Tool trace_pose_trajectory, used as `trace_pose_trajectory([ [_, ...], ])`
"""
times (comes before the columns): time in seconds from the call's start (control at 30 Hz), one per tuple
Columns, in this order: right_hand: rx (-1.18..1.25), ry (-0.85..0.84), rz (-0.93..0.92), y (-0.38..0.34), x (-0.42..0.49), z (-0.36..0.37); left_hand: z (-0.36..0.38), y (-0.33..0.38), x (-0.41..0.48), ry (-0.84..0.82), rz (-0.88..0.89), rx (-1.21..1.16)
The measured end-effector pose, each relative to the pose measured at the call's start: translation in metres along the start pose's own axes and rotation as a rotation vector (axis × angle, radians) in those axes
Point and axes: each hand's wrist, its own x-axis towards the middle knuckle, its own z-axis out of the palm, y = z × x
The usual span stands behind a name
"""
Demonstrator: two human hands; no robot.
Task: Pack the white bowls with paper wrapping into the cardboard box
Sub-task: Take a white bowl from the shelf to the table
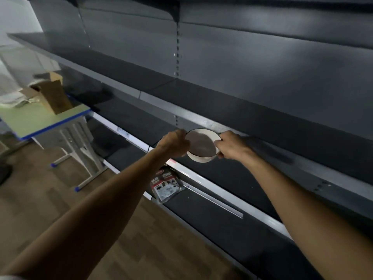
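At metal shelving (222,93), left hand (175,144) and right hand (232,146) grip a round white bowl (201,145).

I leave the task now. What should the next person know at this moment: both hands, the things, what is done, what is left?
Left hand grips the white bowl at its left rim; right hand grips its right rim.
The bowl is unwrapped, held before the dark shelves.
Cardboard box stands open on the green table, far left; its contents are hidden.
Done: bowl in hand. Left: wrap it, place it in the box.
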Motion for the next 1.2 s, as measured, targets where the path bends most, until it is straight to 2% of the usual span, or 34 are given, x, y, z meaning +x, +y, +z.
trace_pose_trajectory([
  [0.33,-0.072,-0.174,-0.124,-0.112,0.022,0.105,-0.036,-0.147,-0.030,0.041,-0.203,-0.031],
  [0.77,-0.058,-0.398,-0.401,-0.264,0.096,0.228,-0.102,-0.308,-0.047,0.188,-0.549,-0.091],
  [1.2,-0.054,-0.530,-0.617,-0.376,0.175,0.293,-0.161,-0.388,-0.018,0.324,-0.852,-0.179],
])
